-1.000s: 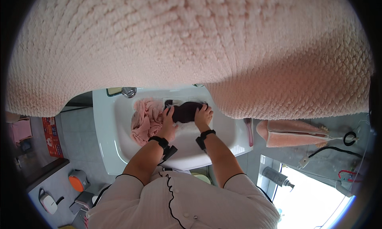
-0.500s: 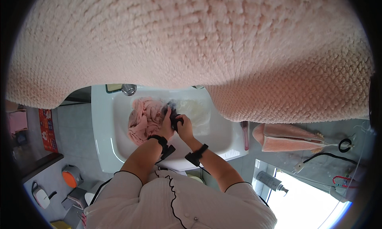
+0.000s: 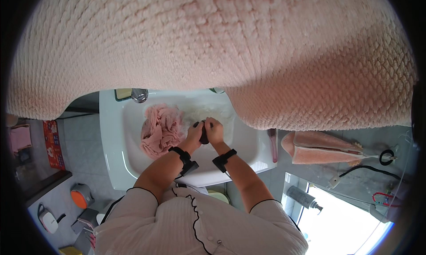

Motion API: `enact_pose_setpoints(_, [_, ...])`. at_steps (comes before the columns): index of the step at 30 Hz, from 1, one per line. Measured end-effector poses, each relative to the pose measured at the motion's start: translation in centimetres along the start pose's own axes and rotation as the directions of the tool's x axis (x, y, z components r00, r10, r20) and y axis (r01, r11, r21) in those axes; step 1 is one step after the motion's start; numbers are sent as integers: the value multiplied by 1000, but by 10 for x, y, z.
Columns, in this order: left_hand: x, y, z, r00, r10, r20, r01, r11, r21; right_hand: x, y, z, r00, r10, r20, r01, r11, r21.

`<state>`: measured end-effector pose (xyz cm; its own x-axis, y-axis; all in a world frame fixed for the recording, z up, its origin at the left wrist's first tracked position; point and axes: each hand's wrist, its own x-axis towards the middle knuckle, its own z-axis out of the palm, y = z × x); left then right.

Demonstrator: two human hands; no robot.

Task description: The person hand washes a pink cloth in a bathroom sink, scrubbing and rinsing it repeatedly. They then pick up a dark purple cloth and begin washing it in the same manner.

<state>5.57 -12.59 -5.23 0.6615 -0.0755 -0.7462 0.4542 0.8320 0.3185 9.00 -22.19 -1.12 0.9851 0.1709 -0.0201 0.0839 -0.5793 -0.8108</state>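
Observation:
A small dark cloth (image 3: pixel 204 136) is bunched between my two hands above the white basin (image 3: pixel 128 144). My left hand (image 3: pixel 193 135) has its fingers wrapped round one side of it, and my right hand (image 3: pixel 214 130) grips the other side in a fist. Most of the cloth is hidden inside my fingers, so its exact kind does not show. To the left of my hands, wet pink cloth (image 3: pixel 157 133) lies heaped in the basin. Whitish, sudsy water (image 3: pixel 224 115) spreads behind and to the right of my hands.
A big pink fluffy fabric (image 3: pixel 213 42) fills the upper view and covers the basin's back right. A metal faucet (image 3: pixel 140 95) stands at the back left rim. On the right rim lies a pink-handled brush (image 3: pixel 274 146); beyond hangs a pink towel (image 3: pixel 321 149).
The dark cloth, earlier partly spread beyond my fingers, is now gathered tightly between both fists. My right hand has moved slightly right and away from me.

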Motion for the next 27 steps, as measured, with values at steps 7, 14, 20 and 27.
enact_pose_setpoints(7, [-25,44,-12,972,-157,-175,174,981,86,7,70,24,922,333,-198,-383,706,-596])
enact_pose_setpoints(14, [-18,30,-26,893,42,-447,107,947,302,2,28,33,958,222,182,-68,792,-607])
enact_pose_setpoints(20, [17,17,-52,996,-2,-92,-12,988,-154,-18,-16,25,947,196,255,-266,922,280])
enact_pose_setpoints(27, [2,3,-4,990,104,100,-89,986,-141,-25,-67,-5,995,85,-55,-87,996,-35])
